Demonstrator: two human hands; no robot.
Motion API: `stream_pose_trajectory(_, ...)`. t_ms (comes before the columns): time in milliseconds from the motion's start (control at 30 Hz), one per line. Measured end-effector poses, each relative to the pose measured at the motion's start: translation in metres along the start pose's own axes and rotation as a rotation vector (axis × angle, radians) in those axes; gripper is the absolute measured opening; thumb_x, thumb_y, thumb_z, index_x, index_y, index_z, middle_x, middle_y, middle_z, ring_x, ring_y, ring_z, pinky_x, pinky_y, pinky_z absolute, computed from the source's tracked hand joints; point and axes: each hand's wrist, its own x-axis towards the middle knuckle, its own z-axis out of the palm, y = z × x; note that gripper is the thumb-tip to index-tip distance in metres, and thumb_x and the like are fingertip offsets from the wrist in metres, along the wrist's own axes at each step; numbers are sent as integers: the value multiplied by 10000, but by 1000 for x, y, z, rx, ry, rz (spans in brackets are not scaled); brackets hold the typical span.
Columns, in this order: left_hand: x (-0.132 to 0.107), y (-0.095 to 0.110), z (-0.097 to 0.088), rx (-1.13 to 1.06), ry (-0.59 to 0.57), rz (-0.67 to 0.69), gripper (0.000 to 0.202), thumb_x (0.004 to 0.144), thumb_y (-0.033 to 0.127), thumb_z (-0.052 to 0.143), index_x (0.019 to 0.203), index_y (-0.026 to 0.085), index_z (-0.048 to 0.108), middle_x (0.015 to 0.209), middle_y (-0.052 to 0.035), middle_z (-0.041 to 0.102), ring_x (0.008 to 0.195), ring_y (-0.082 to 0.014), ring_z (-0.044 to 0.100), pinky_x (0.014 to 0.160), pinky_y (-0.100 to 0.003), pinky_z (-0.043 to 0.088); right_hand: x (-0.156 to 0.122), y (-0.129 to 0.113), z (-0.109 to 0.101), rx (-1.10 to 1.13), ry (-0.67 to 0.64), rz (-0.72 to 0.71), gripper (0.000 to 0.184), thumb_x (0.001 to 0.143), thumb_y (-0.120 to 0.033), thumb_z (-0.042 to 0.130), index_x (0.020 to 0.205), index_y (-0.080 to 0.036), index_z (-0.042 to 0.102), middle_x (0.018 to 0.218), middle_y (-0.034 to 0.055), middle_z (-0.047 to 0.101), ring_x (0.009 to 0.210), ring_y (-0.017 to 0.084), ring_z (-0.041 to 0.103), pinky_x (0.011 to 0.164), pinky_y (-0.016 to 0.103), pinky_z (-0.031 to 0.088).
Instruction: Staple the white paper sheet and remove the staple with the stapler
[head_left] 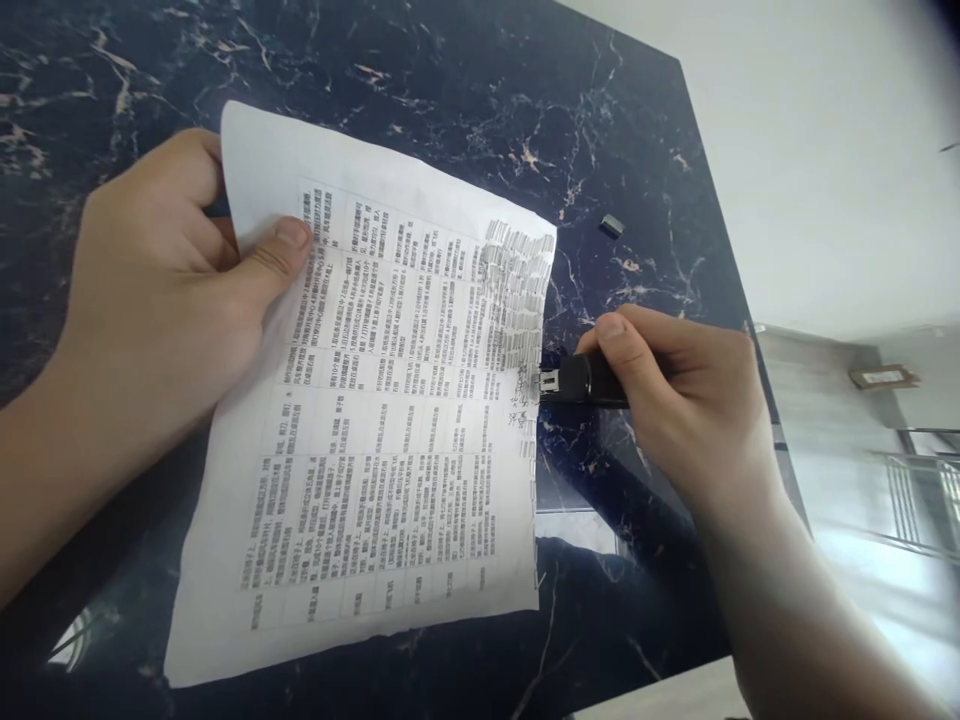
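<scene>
A dark marble table (pixel 465 90) carries a white printed paper sheet (pixel 375 430), its right edge crowded with rows of staples. The left hand (pixel 165 290) pinches the sheet's far left corner. The right hand (pixel 675 400) is clamped on a black stapler (pixel 581 380), whose nose meets the sheet's right edge. A small grey metal block (pixel 612 226) lies farther back.

Printed sheet (pixel 375 430), black stapler (pixel 583 380) at edge

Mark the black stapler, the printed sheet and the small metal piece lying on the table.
black stapler (pixel 583 380): head view, on its dark body.
printed sheet (pixel 390 430): head view, middle of the printed text.
small metal piece (pixel 611 226): head view, its centre.
</scene>
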Motion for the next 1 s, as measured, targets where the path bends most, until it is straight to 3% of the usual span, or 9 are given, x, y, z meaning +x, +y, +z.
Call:
stream_pose_trajectory(67,1,4,-2,87,-206,120,472,954,459,663,1316,156,664,1108,16,746,1049,-286,756,874,-657,590,0,-2,2,-15,10,-13,412,1062,-528,515,799,-259,685,726,14,644,657,189,599,589,334,410)
stream_pose_trajectory(100,1,4,-3,114,-253,155,454,986,439,628,1349,166,644,1144,3,739,1057,-285,753,870,-654,597,0,-2,4,-18,17,-25,425,1062,-541,508,799,-257,683,716,13,638,646,185,595,581,329,410)
stream_pose_trajectory(267,0,5,-4,84,-185,149,385,976,408,711,1293,191,682,1164,-50,761,1023,-297,768,878,-566,667,-2,-4,9,-31,60,-94,439,1077,-499,510,768,-229,664,620,-8,548,571,150,523,563,313,383)
stream_pose_trajectory(400,0,7,-2,68,-181,142,340,979,371,721,1268,196,691,1124,-39,766,994,-295,779,860,-544,680,-2,-4,11,-78,71,-127,411,1089,-440,503,774,-228,663,588,-20,480,551,142,471,563,312,360)
stream_pose_trajectory(600,1,8,-2,62,-175,106,297,978,303,729,1250,188,699,1144,-25,750,1043,-310,772,944,-599,639,-3,-4,15,-148,101,-153,398,1094,-387,484,781,-224,669,580,-25,453,550,142,450,581,312,359)
stream_pose_trajectory(867,2,13,-1,54,-195,67,281,990,208,671,1263,142,676,1112,5,734,1110,-366,747,965,-700,543,-3,-5,17,-193,107,-173,405,1098,-388,466,780,-224,655,657,6,571,592,152,513,577,315,347)
stream_pose_trajectory(1000,1,14,0,50,-198,47,290,986,195,658,1268,128,674,1155,-2,730,1125,-385,735,952,-702,534,-3,-6,18,-204,110,-176,395,1097,-361,470,770,-226,645,670,10,584,606,154,523,581,318,349)
